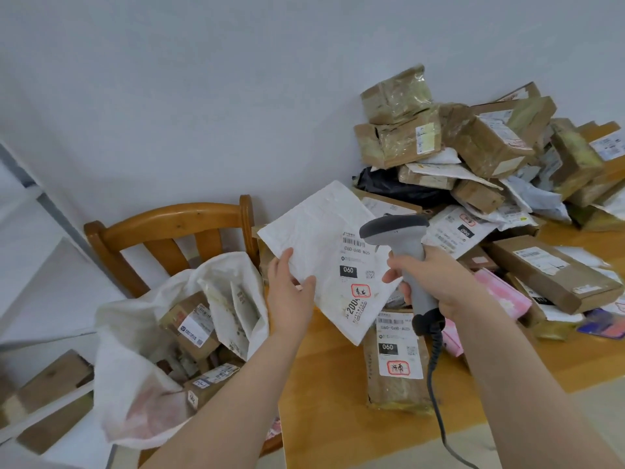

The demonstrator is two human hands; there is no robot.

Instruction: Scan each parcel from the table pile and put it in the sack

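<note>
left hand (290, 294) pinching, creased white labelled parcel (318, 238)

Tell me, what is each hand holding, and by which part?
The left hand pinches the white mailer at its lower left edge, thumb on top. The right hand grips the barcode scanner by its handle.

Wooden chair (169, 228) stood centre left, its curved slatted back toward the far white wall (203, 79). Brown cardboard boxes (54, 377) lay on white shelving (40, 412), near left. Grey diagonal bar (64, 228) ran along the far left.
</note>
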